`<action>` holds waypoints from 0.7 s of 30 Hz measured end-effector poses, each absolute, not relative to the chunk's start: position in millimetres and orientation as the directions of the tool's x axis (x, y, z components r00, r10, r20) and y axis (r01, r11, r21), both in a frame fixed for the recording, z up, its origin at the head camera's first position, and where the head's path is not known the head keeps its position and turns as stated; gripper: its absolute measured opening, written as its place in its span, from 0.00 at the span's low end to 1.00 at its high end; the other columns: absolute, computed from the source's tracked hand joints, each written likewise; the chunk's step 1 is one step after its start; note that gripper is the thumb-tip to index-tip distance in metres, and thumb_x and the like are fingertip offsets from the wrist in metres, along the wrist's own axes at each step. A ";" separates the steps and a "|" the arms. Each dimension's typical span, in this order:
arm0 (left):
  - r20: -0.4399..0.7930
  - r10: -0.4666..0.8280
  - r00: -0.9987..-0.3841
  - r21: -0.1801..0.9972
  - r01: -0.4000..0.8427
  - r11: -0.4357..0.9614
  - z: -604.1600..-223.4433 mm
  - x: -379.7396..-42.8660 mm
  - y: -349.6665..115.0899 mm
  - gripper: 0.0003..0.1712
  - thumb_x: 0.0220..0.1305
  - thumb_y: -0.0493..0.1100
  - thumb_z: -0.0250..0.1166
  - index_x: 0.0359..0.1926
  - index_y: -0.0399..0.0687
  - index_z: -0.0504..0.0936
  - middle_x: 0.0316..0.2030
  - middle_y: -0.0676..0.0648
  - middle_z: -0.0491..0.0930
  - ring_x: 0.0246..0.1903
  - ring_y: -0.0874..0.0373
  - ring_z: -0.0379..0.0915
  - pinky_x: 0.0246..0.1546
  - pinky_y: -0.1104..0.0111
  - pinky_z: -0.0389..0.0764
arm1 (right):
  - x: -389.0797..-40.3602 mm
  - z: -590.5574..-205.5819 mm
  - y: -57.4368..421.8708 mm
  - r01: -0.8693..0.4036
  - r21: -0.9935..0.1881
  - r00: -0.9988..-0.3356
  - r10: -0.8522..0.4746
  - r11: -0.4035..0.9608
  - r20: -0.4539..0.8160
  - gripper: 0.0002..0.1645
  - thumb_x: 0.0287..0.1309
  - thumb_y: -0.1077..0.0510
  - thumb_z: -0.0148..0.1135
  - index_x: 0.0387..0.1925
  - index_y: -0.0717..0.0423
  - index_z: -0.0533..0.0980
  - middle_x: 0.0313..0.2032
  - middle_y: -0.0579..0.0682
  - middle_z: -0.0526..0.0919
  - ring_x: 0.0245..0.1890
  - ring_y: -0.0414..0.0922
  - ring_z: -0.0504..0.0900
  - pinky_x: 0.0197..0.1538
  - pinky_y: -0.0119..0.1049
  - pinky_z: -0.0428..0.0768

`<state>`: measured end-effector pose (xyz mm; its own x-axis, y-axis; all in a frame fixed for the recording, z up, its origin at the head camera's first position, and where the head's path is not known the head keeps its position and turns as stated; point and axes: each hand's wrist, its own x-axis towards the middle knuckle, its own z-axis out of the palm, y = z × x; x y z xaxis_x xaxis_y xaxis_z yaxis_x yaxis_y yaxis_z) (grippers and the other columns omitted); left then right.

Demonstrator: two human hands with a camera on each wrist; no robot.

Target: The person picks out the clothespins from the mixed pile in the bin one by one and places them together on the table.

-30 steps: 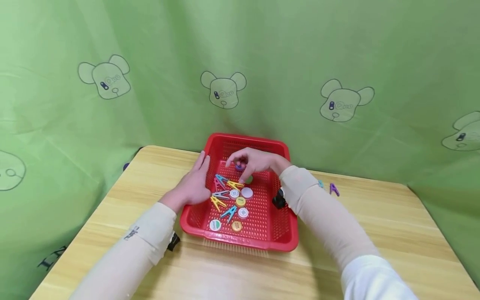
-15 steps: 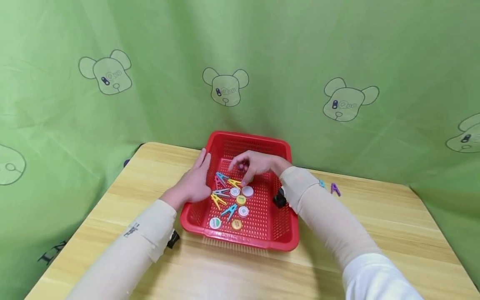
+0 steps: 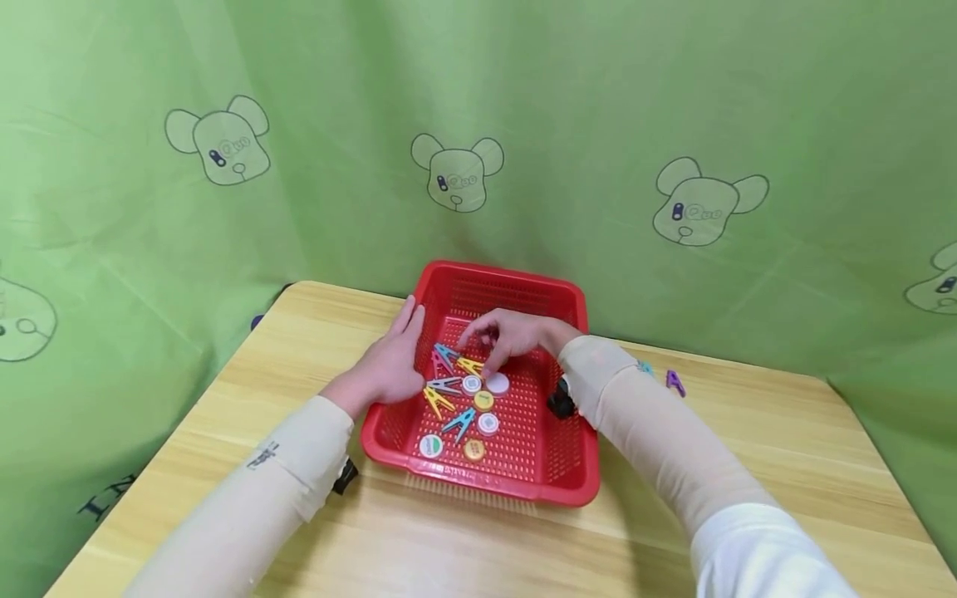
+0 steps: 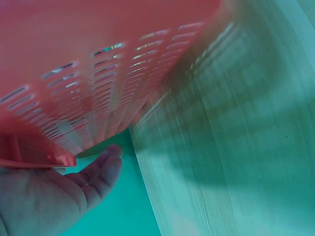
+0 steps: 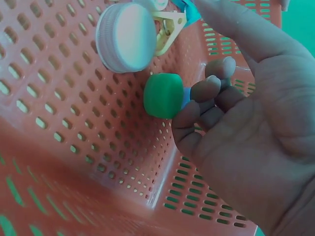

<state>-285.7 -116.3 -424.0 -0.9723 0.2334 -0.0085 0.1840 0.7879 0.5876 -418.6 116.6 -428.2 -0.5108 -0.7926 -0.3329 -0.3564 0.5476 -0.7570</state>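
Note:
My left hand [image 3: 390, 368] holds the left side of the red basket [image 3: 478, 483], its fingers along the outside and the thumb over the rim. Inside the basket, my right hand [image 3: 512, 335] hangs with thumb and forefinger apart and the other fingers curled; nothing shows in its grasp. The fingertips are close to a blue clothespin [image 3: 446, 355], a yellow clothespin [image 3: 469, 366] and a white bottle cap [image 3: 497, 384]. In the right wrist view a green bottle cap [image 5: 162, 96] lies beside the curled fingers, partly covering something blue.
Nearer in the basket lie a grey clothespin [image 3: 444, 385], another blue clothespin [image 3: 459, 423] and several bottle caps, one of them orange [image 3: 474, 449]. On the wooden table [image 3: 748, 448], right of the basket, lies a purple clothespin [image 3: 675, 383]. A green curtain [image 3: 568, 208] hangs behind.
My right hand has moved slightly nearer and lower, toward the clothespins. A purple object and the green cap, seen under it earlier, are now hidden in the head view. My left hand stays put.

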 end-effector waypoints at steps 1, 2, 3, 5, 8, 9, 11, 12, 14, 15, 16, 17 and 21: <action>-0.011 0.232 -0.973 0.591 0.181 0.786 -423.9 -285.8 -115.7 0.65 0.49 0.29 0.68 0.80 0.45 0.36 0.78 0.53 0.21 0.71 0.40 0.54 0.52 0.55 0.79 | -418.3 -428.6 117.0 -0.361 -0.750 -0.516 -0.788 0.554 -0.335 0.29 0.50 0.62 0.77 0.57 0.51 0.82 0.45 0.60 0.76 0.40 0.50 0.67 0.39 0.36 0.74; -0.015 0.230 -0.973 0.594 0.177 0.785 -423.9 -285.7 -115.2 0.65 0.49 0.29 0.68 0.80 0.46 0.36 0.77 0.54 0.21 0.71 0.40 0.53 0.52 0.55 0.80 | -417.7 -428.5 117.1 -0.359 -0.747 -0.520 -0.784 0.560 -0.338 0.29 0.49 0.62 0.78 0.56 0.50 0.82 0.45 0.60 0.76 0.41 0.50 0.67 0.39 0.36 0.75; -0.018 0.228 -0.973 0.597 0.173 0.783 -423.8 -285.6 -115.0 0.65 0.50 0.29 0.68 0.80 0.46 0.36 0.77 0.54 0.21 0.71 0.40 0.52 0.52 0.54 0.80 | -417.1 -428.6 117.0 -0.357 -0.744 -0.523 -0.781 0.564 -0.341 0.29 0.49 0.62 0.78 0.56 0.50 0.82 0.46 0.59 0.76 0.42 0.50 0.68 0.40 0.36 0.76; -0.024 0.224 -0.974 0.601 0.164 0.782 -423.9 -285.0 -114.0 0.65 0.50 0.29 0.68 0.80 0.47 0.36 0.77 0.55 0.21 0.72 0.40 0.51 0.52 0.54 0.79 | -416.2 -429.4 117.1 -0.352 -0.741 -0.527 -0.775 0.573 -0.349 0.29 0.50 0.62 0.78 0.56 0.50 0.82 0.46 0.59 0.76 0.42 0.50 0.68 0.40 0.36 0.76; -0.024 0.224 -0.974 0.607 0.164 0.777 -423.6 -284.2 -113.6 0.65 0.49 0.28 0.68 0.80 0.47 0.36 0.77 0.55 0.21 0.72 0.40 0.49 0.53 0.53 0.79 | -415.9 -430.3 116.0 -0.344 -0.739 -0.534 -0.768 0.579 -0.353 0.27 0.50 0.63 0.77 0.54 0.52 0.83 0.46 0.59 0.76 0.42 0.50 0.69 0.40 0.36 0.77; -0.025 0.223 -0.975 0.609 0.162 0.776 -423.5 -283.9 -113.5 0.65 0.49 0.28 0.68 0.80 0.47 0.36 0.77 0.55 0.21 0.72 0.40 0.49 0.53 0.53 0.79 | -415.9 -430.8 115.5 -0.338 -0.740 -0.534 -0.766 0.581 -0.357 0.27 0.50 0.64 0.77 0.54 0.53 0.83 0.46 0.58 0.76 0.42 0.49 0.69 0.40 0.36 0.78; -0.020 0.222 -0.975 0.608 0.164 0.777 -423.7 -283.9 -113.2 0.66 0.48 0.28 0.68 0.80 0.47 0.36 0.78 0.54 0.21 0.72 0.41 0.50 0.54 0.54 0.78 | -415.9 -432.2 114.4 -0.323 -0.747 -0.535 -0.763 0.582 -0.363 0.25 0.50 0.65 0.76 0.53 0.54 0.83 0.46 0.58 0.77 0.42 0.49 0.71 0.40 0.36 0.79; -0.019 0.222 -0.975 0.610 0.165 0.775 -423.8 -283.8 -113.1 0.66 0.48 0.28 0.68 0.80 0.46 0.36 0.77 0.55 0.21 0.72 0.41 0.50 0.54 0.53 0.78 | -415.7 -433.1 113.9 -0.309 -0.750 -0.535 -0.759 0.585 -0.371 0.24 0.51 0.65 0.76 0.52 0.54 0.84 0.47 0.57 0.77 0.43 0.49 0.73 0.41 0.37 0.80; -0.018 0.222 -0.975 0.608 0.165 0.776 -424.1 -283.7 -112.9 0.66 0.48 0.28 0.69 0.80 0.47 0.36 0.78 0.55 0.22 0.72 0.41 0.50 0.55 0.54 0.77 | -415.5 -435.0 113.3 -0.291 -0.750 -0.534 -0.752 0.594 -0.388 0.23 0.51 0.65 0.75 0.52 0.53 0.84 0.47 0.56 0.78 0.43 0.49 0.75 0.42 0.38 0.82; -0.018 0.223 -0.975 0.608 0.166 0.776 -424.2 -283.6 -112.6 0.66 0.47 0.28 0.69 0.80 0.47 0.36 0.78 0.54 0.22 0.72 0.41 0.50 0.55 0.54 0.77 | -415.4 -435.7 112.8 -0.284 -0.749 -0.532 -0.748 0.599 -0.397 0.23 0.51 0.65 0.75 0.51 0.52 0.85 0.47 0.56 0.78 0.44 0.49 0.76 0.42 0.38 0.83; -0.019 0.226 -0.974 0.610 0.168 0.775 -424.2 -283.4 -112.7 0.66 0.48 0.28 0.69 0.80 0.46 0.36 0.78 0.54 0.22 0.72 0.41 0.50 0.56 0.53 0.77 | -415.4 -436.4 112.5 -0.283 -0.745 -0.532 -0.746 0.603 -0.401 0.22 0.51 0.65 0.75 0.50 0.52 0.85 0.47 0.56 0.78 0.44 0.50 0.76 0.43 0.39 0.83; -0.020 0.227 -0.974 0.610 0.168 0.774 -424.1 -283.3 -112.7 0.66 0.48 0.28 0.68 0.80 0.46 0.36 0.78 0.54 0.22 0.72 0.41 0.50 0.55 0.53 0.77 | -415.3 -436.9 112.1 -0.289 -0.739 -0.533 -0.743 0.609 -0.404 0.21 0.51 0.64 0.76 0.50 0.52 0.85 0.47 0.56 0.78 0.45 0.50 0.76 0.43 0.39 0.83; -0.019 0.226 -0.974 0.607 0.168 0.777 -422.5 -283.4 -113.0 0.66 0.47 0.28 0.68 0.80 0.46 0.36 0.77 0.54 0.21 0.71 0.40 0.51 0.54 0.54 0.78 | -416.6 -437.6 109.5 -0.344 -0.706 -0.543 -0.744 0.619 -0.389 0.22 0.49 0.64 0.77 0.49 0.50 0.85 0.45 0.54 0.78 0.45 0.49 0.74 0.43 0.37 0.81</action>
<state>-283.4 -113.0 -422.5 -0.9740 0.2255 -0.0194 0.1677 0.7767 0.6072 -416.6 109.5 -437.6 -0.5431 -0.7443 -0.3886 -0.3439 0.6194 -0.7057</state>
